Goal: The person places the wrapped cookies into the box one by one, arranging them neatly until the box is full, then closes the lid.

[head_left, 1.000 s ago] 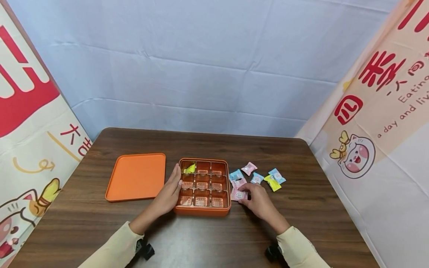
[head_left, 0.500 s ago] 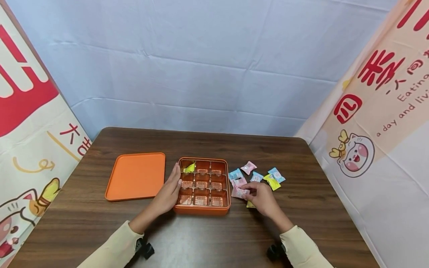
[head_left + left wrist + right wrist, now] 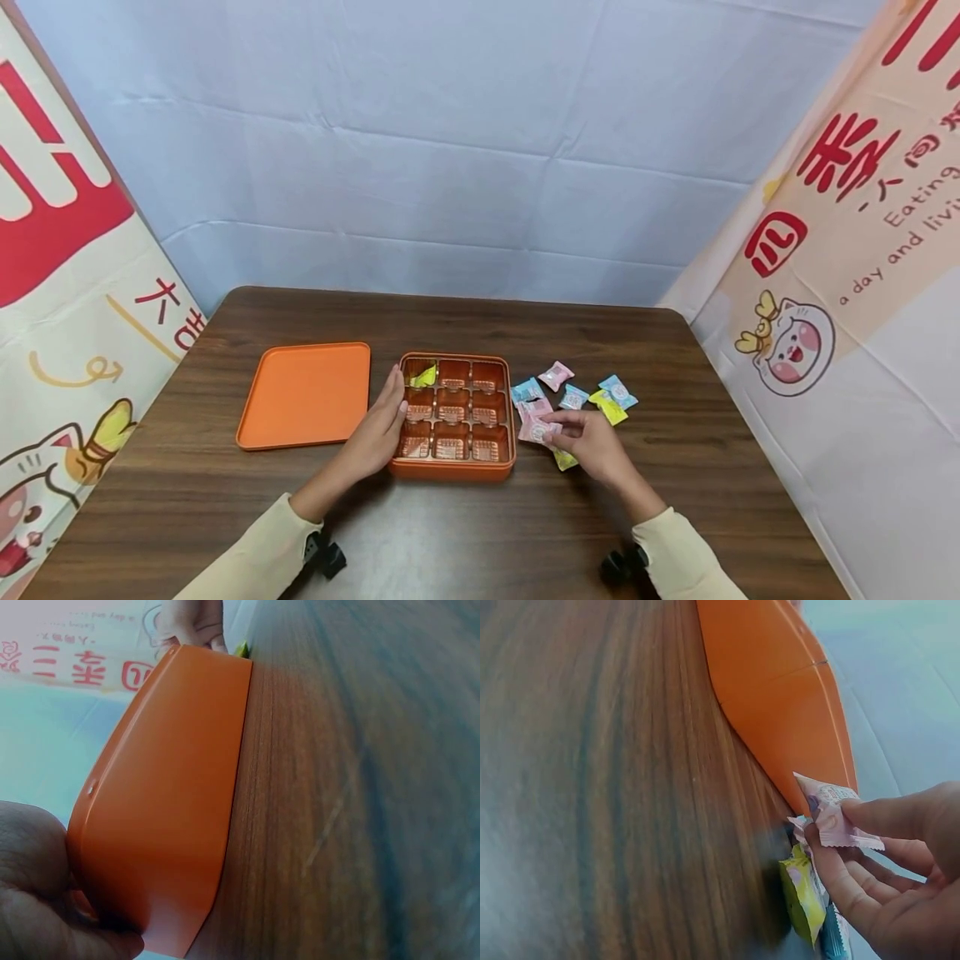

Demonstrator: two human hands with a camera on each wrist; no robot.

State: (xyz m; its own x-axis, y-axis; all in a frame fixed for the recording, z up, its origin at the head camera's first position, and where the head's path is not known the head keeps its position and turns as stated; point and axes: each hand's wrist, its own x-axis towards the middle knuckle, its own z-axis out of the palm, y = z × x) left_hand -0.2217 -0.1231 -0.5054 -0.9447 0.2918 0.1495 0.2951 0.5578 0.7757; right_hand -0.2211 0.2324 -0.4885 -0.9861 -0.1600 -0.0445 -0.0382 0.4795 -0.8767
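An orange box (image 3: 452, 472) with a nine-compartment brown insert stands mid-table. One yellow wrapped candy (image 3: 424, 377) lies in its far-left compartment. My left hand (image 3: 377, 427) rests along the box's left side with straight fingers; in the left wrist view its thumb touches the near corner. To the right of the box, my right hand (image 3: 591, 443) pinches a pink wrapped candy (image 3: 832, 814) between thumb and fingers. Below that candy, a yellow candy (image 3: 804, 896) shows in the right wrist view, partly hidden by the hand in the head view.
An orange lid (image 3: 306, 396) lies flat left of the box. Around the right hand are loose candies: a pink one (image 3: 556, 376), a blue one (image 3: 528, 391), another blue one (image 3: 573, 397) and more. Cloth backdrops surround the wooden table (image 3: 480, 542).
My right hand has lifted the pink candy slightly and shifted a little to the right, uncovering a yellow candy beneath it. The left hand and box have stayed in place.
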